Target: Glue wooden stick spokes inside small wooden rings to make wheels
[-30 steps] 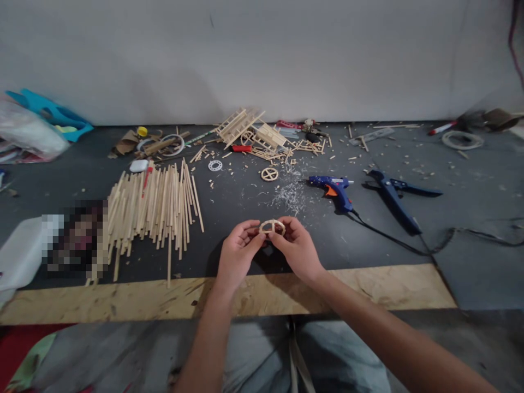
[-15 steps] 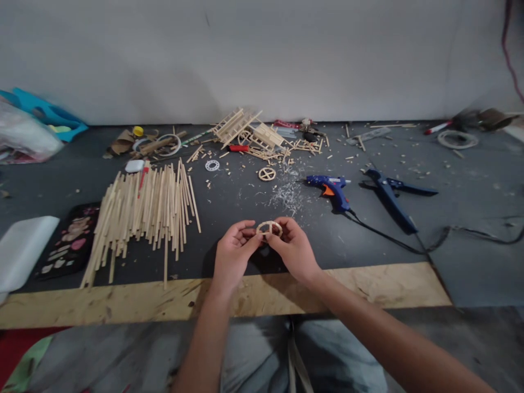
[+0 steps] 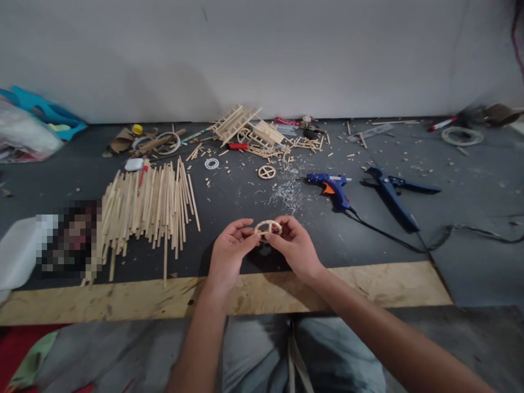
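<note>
Between my two hands, above the table's front part, is a small wooden spoked wheel (image 3: pixel 268 224). My left hand (image 3: pixel 232 244) pinches its near left rim with thumb and fingers. On the other side, my right hand (image 3: pixel 295 244) grips the right rim, its thumb pressed on the near edge. The wheel is tilted, and its lower part is hidden by my thumbs. A second spoked wheel (image 3: pixel 267 172) lies flat on the table beyond my hands. To its left rests a white ring with holes (image 3: pixel 212 164).
Many thin wooden sticks (image 3: pixel 151 210) lie at left. A blue glue gun (image 3: pixel 333 188), its cord trailing right, sits beside a blue cutter (image 3: pixel 391 199). Wooden models (image 3: pixel 245 128) and scraps are at the back. White glue strands (image 3: pixel 289 194) litter the middle.
The wheel has tilted slightly in my fingers, its far rim a little higher. Both hands keep their grip on it and have hardly moved.
</note>
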A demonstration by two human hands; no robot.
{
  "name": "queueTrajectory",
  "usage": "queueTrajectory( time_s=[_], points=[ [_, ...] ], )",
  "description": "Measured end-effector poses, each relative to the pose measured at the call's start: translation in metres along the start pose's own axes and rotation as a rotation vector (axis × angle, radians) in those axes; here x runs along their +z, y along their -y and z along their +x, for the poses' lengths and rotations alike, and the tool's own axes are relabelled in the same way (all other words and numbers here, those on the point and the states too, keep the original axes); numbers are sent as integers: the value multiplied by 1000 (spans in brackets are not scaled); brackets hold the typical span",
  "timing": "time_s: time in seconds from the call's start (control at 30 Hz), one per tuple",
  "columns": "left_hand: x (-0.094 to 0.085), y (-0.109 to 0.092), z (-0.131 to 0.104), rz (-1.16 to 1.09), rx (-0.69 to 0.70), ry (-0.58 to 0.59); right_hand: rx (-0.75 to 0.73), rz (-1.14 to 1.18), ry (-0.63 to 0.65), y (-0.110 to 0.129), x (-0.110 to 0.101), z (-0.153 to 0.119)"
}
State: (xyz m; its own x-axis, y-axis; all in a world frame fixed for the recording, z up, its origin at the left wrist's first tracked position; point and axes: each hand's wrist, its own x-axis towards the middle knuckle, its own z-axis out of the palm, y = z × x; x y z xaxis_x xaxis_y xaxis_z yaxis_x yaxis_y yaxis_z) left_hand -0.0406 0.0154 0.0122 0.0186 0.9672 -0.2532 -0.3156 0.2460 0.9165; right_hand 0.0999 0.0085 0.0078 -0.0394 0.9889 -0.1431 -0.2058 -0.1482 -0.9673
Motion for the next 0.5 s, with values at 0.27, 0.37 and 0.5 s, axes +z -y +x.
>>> queueTrajectory(
  time_s=[0.27,0.37,0.5],
  points=[
    [1,2,-1,24,43,-5,-3,23,24,-2,-2,2],
    [2,4,-1,108,86,-5,5,25,9,-2,-3,3],
    [4,4,-2,176,100,-8,9,-10,29,0,-2,4]
  ],
)
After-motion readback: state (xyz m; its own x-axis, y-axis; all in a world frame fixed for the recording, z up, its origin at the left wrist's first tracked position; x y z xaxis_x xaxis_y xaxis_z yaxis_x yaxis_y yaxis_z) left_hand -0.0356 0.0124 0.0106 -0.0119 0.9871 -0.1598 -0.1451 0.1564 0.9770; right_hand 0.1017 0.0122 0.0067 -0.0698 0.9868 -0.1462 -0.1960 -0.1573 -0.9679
